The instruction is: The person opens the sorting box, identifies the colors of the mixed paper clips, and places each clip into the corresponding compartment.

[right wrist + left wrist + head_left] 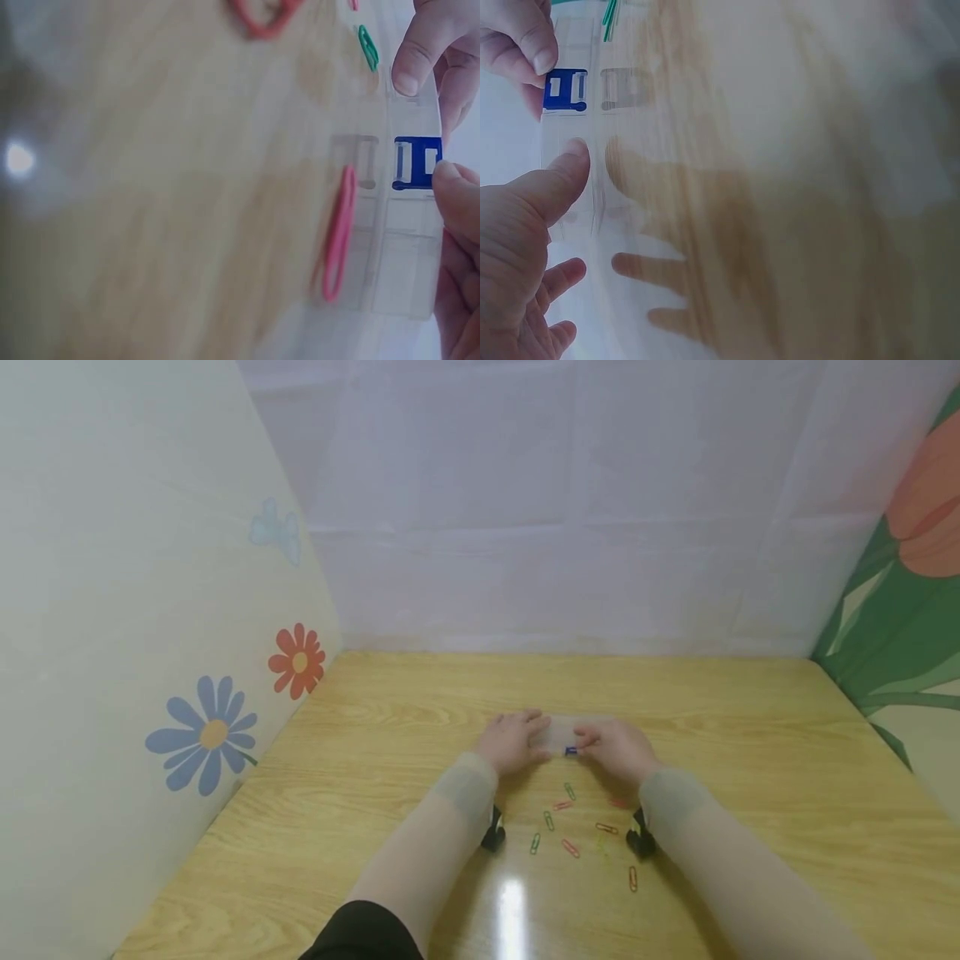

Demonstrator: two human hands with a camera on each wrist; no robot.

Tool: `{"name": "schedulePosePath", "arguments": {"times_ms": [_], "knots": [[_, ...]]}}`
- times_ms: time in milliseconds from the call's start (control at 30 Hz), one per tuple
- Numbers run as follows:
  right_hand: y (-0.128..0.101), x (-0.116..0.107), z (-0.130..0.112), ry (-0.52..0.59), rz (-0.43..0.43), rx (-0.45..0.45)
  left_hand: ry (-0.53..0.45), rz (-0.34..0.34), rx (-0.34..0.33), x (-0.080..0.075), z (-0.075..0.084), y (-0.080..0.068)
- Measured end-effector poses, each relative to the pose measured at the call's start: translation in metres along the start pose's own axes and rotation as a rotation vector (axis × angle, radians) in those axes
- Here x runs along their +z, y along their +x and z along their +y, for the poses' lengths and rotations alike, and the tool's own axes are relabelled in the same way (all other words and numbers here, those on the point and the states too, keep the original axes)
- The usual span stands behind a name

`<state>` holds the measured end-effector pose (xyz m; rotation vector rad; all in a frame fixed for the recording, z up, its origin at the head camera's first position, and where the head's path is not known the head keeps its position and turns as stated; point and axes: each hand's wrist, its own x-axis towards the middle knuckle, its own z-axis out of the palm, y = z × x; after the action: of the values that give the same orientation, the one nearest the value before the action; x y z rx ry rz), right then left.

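Left wall panel carries flower stickers – a blue flower [212, 732] low down, a red flower [298, 661] nearer the desk's far left corner.

Left hand [512, 739] sits at mid-desk [750, 760], slightly left of centre. In the left wrist view its thumb [559, 180] presses flat on the clear plastic box [574, 142]; the other fingers lie loose and nearly straight below it. Not a closed grip – the hand steadies the box rather than clasps it.

The box lies between the two hands, touching both, its long axis running left to right across the desk. The blue clasp [572, 750] is on its near edge, toward the right hand's side. Whether the lid is latched cannot be told.

Right hand [621, 748] sits just right of the box. Thumb and forefinger [420, 52] curl onto the box edge either side of the clasp, pinching there. The right hand is thus the nearer one to the clasp; the left holds the opposite end.

Loose paper clips [570, 847] – green, red, orange, pink – are scattered on the desk between the forearms, nearer the front edge than the box. One pink clip [339, 234] lies just beside the box's near edge, long axis roughly parallel to it. A green clip [367, 46] lies close to the same edge.

Right wall shows a large tulip print [926, 510].
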<state>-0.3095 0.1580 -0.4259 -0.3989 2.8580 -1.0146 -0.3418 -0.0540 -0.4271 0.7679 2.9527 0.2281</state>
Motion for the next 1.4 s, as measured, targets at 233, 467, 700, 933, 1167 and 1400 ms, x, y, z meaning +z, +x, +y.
{"name": "schedulePosePath", "arguments": {"times_ms": [233,467,700,933,1167,1400], "knots": [[-0.001,0.001,0.000,-0.012,0.012,-0.009,-0.014,-0.003,-0.003,0.001,0.000,-0.001],[-0.001,0.001,0.002,-0.067,0.028,-0.060,-0.016,0.003,0.011,-0.001,0.000,-0.002],[-0.004,0.000,0.003,-0.043,-0.010,-0.078,-0.021,0.009,0.015,0.001,-0.002,0.001],[-0.002,-0.005,0.004,0.068,-0.084,0.019,-0.064,0.000,0.016,0.002,-0.004,0.002],[0.001,-0.010,0.006,0.077,-0.093,-0.047,-0.064,0.001,0.023,0.002,-0.004,0.000],[0.006,-0.011,0.010,-0.013,-0.060,-0.148,-0.063,0.007,0.025,0.002,-0.004,0.000]]}}
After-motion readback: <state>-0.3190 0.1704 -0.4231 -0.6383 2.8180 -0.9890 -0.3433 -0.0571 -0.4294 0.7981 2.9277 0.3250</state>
